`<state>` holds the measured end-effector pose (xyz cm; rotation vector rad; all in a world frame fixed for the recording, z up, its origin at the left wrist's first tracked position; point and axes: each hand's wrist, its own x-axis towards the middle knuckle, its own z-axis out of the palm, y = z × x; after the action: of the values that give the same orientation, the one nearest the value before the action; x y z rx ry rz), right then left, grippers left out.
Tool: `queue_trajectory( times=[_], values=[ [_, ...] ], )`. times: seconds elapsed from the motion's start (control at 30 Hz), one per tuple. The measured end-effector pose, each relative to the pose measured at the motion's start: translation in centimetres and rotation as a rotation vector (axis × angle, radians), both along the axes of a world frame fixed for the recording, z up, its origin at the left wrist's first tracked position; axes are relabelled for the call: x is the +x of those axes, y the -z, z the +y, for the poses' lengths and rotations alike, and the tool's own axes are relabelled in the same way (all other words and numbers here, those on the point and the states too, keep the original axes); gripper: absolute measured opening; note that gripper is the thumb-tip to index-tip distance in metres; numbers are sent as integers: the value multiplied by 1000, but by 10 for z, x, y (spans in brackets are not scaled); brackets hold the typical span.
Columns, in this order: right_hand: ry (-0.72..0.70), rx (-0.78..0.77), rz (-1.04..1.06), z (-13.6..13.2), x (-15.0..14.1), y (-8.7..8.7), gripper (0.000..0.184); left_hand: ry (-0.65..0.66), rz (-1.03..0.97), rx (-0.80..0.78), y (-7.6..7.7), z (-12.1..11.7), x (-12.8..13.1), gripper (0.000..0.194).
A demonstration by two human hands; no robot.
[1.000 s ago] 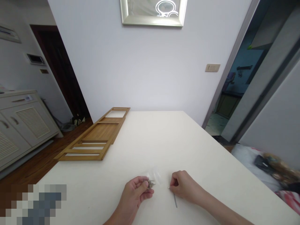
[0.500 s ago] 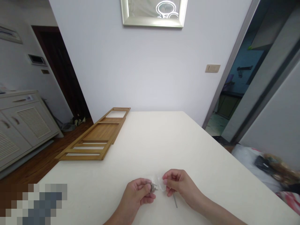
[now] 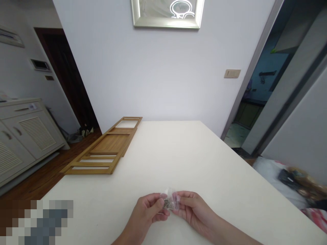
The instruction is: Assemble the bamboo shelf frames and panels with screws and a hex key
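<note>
Held between both hands over the near part of the desk (image 3: 163, 156), roughly midway between its left and right edges: a small clear plastic bag (image 3: 173, 201). Bunched inside, toward the bag's left side: small metal pieces (image 3: 166, 203), too tiny to count. Gripped on the left by the left hand (image 3: 150, 210), thumb closed down against bent fingers, with the lower fingers curled loosely beneath. Held on the right by the right hand (image 3: 192, 208), fingers half curled and drawn in on the plastic, pinkish fingertips showing through. Cannot tell whether resting on the desk or lifted clear.

Farther out, lying flat along the desk's left edge toward the far left corner, near end jutting past that edge: a slatted wooden panel (image 3: 109, 143). Beyond the far edge, a pale wall (image 3: 176, 75) with a silvery frame (image 3: 166, 23) above and a switch plate (image 3: 232, 73) to the right. Past the left edge, a louvred cabinet (image 3: 35, 131); past the right edge, a heap of bags and cloth (image 3: 293, 183).
</note>
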<state>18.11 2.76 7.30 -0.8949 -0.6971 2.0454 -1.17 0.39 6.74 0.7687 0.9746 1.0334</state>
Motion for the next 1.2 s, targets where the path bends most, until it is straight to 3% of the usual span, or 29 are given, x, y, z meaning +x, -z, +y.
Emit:
queue_trajectory(
  times=[0.17, 0.33, 0.53, 0.67, 0.83, 1.2],
  values=[
    [15, -14, 50, -4, -2, 1, 15, -2, -5, 65, 4, -1, 1, 40],
    [-67, -27, 85, -9, -5, 2, 15, -75, 35, 77, 6, 1, 2, 49],
    [-63, -51, 138, -10, -5, 4, 13, -151, 94, 106, 3, 3, 2, 51],
    [-59, -56, 169, -9, -5, 1, 14, -136, 36, 68, 1, 4, 1, 55],
    [-13, -59, 197, -7, -4, 3, 12, -166, -20, 27, -1, 3, 1, 44],
    [23, -26, 112, -10, -6, 7, 23, -152, 249, 75, 10, 4, 3, 42]
  ],
)
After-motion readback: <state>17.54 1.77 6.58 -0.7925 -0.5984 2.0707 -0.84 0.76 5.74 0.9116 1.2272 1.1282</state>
